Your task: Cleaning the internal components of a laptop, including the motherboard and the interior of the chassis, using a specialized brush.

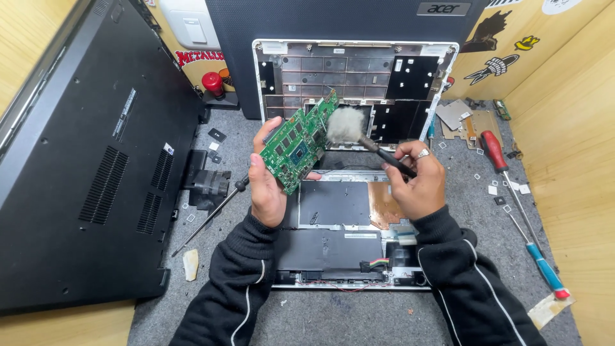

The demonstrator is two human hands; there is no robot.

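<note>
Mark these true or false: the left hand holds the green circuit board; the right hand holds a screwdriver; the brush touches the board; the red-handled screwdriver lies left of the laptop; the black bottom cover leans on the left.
1. The left hand holds the green circuit board. True.
2. The right hand holds a screwdriver. False: it holds a brush.
3. The brush bristles touch the board. True.
4. The red-handled screwdriver lies left of the open laptop. False: it lies to the right.
5. The black bottom cover sits on the left. True.

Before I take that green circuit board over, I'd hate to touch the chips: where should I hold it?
By its bare long edges, from the left, as the left hand does. The green circuit board is tilted, chip face toward the brush.
</note>
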